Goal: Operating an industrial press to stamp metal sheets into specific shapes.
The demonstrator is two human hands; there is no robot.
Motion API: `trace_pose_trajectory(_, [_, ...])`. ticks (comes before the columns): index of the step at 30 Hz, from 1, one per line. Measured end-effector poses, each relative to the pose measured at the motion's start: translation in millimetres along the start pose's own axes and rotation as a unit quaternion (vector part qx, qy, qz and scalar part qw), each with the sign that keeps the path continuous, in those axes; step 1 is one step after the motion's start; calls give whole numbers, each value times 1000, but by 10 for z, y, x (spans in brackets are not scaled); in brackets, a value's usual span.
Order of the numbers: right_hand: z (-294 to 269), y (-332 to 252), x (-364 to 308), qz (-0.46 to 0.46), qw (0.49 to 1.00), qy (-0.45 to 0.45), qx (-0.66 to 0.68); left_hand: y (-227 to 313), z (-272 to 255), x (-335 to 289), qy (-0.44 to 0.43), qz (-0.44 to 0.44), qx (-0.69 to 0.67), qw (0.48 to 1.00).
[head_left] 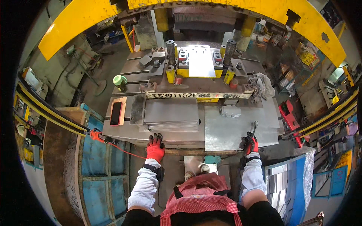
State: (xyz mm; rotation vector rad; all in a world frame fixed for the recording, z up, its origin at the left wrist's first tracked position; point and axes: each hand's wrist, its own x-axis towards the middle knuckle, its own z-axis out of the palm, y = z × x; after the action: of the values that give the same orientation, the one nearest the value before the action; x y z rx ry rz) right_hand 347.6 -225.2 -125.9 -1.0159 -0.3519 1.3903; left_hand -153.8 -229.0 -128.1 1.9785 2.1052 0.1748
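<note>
My left hand (155, 148), in a red glove with black fingertips, lies at the table's front edge with its fingers stretched out and nothing in them. Just beyond it sits a stack of grey metal sheets (171, 111). My right hand (249, 144), gloved alike, is closed around a thin metal rod with a bent end (255, 127), above the near right part of a wide flat metal plate (222, 132). Farther back on that plate are small cut metal pieces (230, 111). A bright metal sheet (201, 62) rests on the die between the guide posts.
A yellow press frame (241, 4) arches overhead. Left on the table are a phone (115, 113) and a green-lidded bottle (120, 81); a grey rag (263, 86) lies at right. Blue metal crate (102, 158) stands left, a blue bin with metal pieces (290, 184) right.
</note>
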Motion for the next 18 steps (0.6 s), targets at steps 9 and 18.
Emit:
trace_pose_trajectory(9, [42,18,-21,-13,999,46,-18,-5,-48,46,-8,-1,2,1000])
trace_pose_trajectory(18, [104,-9,-29,-3,1000,20,9,-23,-8,29,59,1,24,998])
